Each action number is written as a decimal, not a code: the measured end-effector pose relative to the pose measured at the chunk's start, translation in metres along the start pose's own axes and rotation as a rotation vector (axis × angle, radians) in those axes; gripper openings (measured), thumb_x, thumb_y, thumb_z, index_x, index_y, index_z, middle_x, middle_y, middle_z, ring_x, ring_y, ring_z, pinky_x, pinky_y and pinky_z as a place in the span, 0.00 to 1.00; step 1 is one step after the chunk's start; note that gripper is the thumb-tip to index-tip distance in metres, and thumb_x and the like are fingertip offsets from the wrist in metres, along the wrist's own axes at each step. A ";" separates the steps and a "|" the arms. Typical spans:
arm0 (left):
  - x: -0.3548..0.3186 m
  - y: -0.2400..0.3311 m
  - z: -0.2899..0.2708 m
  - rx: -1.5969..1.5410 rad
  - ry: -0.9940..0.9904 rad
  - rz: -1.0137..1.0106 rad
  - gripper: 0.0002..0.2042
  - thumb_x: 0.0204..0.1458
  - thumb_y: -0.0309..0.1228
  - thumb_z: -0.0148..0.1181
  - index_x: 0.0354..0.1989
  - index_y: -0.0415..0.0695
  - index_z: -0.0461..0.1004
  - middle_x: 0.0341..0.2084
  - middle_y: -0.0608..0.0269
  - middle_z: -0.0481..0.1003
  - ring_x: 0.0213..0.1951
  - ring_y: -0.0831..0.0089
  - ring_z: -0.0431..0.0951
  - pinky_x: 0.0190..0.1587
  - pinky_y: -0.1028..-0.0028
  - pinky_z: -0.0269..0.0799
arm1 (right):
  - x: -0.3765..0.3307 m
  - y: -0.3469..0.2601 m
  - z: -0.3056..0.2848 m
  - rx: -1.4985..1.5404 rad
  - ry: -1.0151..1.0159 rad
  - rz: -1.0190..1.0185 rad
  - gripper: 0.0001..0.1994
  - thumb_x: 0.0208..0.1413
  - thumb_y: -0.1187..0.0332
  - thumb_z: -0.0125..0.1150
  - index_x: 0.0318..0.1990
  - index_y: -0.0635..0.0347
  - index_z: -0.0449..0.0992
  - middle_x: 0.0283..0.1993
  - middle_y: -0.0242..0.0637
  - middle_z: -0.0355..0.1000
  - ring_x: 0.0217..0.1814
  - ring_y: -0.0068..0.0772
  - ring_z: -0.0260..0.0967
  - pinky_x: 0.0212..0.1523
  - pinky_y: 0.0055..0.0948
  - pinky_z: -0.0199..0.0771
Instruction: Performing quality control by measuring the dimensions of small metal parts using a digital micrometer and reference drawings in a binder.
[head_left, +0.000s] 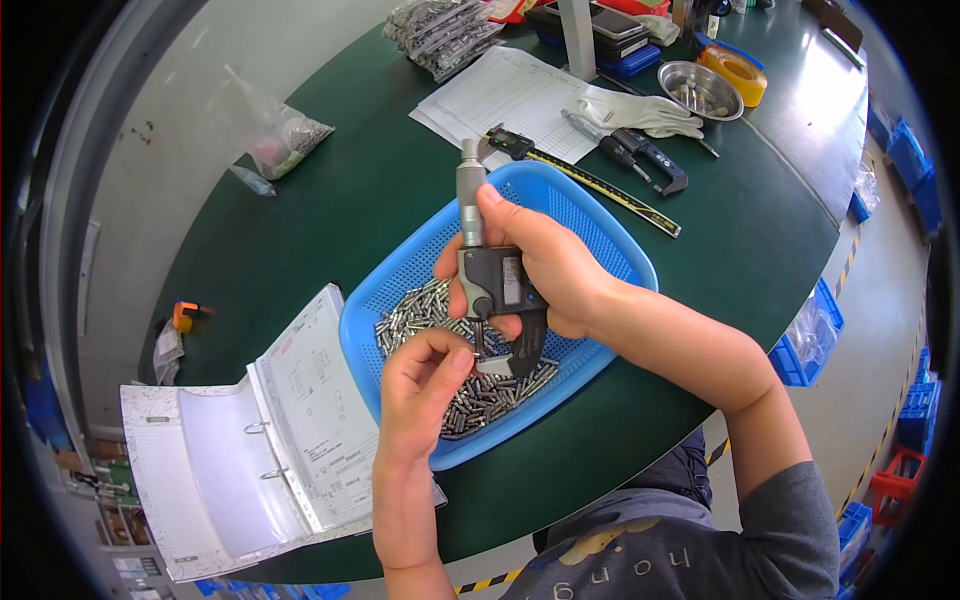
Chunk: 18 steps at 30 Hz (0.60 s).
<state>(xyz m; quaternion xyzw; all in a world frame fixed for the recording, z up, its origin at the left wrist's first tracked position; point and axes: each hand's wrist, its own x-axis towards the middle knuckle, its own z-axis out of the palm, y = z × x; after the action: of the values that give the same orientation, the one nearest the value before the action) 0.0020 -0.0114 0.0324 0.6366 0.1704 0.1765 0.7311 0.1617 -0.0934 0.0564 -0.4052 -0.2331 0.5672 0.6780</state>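
Note:
My right hand (pixel 565 270) is wrapped round a digital micrometer (pixel 490 278), thumb on its thimble, the small display facing up. The micrometer is held over a blue perforated plastic basket (pixel 645 270), its C-shaped frame toward me. At the measuring gap, my left hand (pixel 415 395) is closed in a pinch, thumb and forefinger on a small metal pin (pixel 478 352), mostly covered by the fingertips. Below both hands, a heap of short metal pins (pixel 495 405) lies in the basket.
An open ring binder (pixel 320 420) with drawings lies left of the basket. Beyond it are a digital caliper (pixel 600 190), another micrometer (pixel 650 160), white gloves (pixel 640 110), paper sheets (pixel 500 95) and a metal bowl (pixel 700 75). A plastic bag of parts (pixel 290 140) stands far left.

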 end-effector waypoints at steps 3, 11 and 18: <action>0.000 0.001 0.001 -0.016 0.007 -0.011 0.06 0.48 0.26 0.55 0.30 0.37 0.68 0.25 0.68 0.69 0.28 0.83 0.67 0.32 0.84 0.62 | 0.001 0.000 0.000 0.047 0.004 0.012 0.30 0.56 0.46 0.25 0.32 0.64 0.69 0.22 0.40 0.68 0.12 0.24 0.58 0.13 0.17 0.59; 0.000 0.002 0.003 0.001 -0.011 0.023 0.06 0.47 0.25 0.55 0.32 0.36 0.67 0.26 0.68 0.68 0.28 0.84 0.65 0.32 0.84 0.61 | -0.001 -0.004 0.001 0.113 0.003 0.083 0.30 0.54 0.43 0.29 0.30 0.64 0.68 0.21 0.41 0.68 0.11 0.24 0.57 0.12 0.18 0.58; -0.002 0.002 0.002 0.027 -0.048 0.022 0.06 0.48 0.25 0.53 0.32 0.36 0.67 0.26 0.67 0.68 0.30 0.82 0.67 0.34 0.82 0.63 | -0.001 -0.004 0.003 0.006 0.008 0.037 0.29 0.53 0.43 0.33 0.28 0.64 0.68 0.20 0.40 0.68 0.09 0.23 0.56 0.10 0.17 0.56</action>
<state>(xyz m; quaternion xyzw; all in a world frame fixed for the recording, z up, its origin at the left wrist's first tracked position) 0.0015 -0.0138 0.0348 0.6524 0.1480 0.1669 0.7243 0.1614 -0.0938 0.0613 -0.4097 -0.2211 0.5788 0.6695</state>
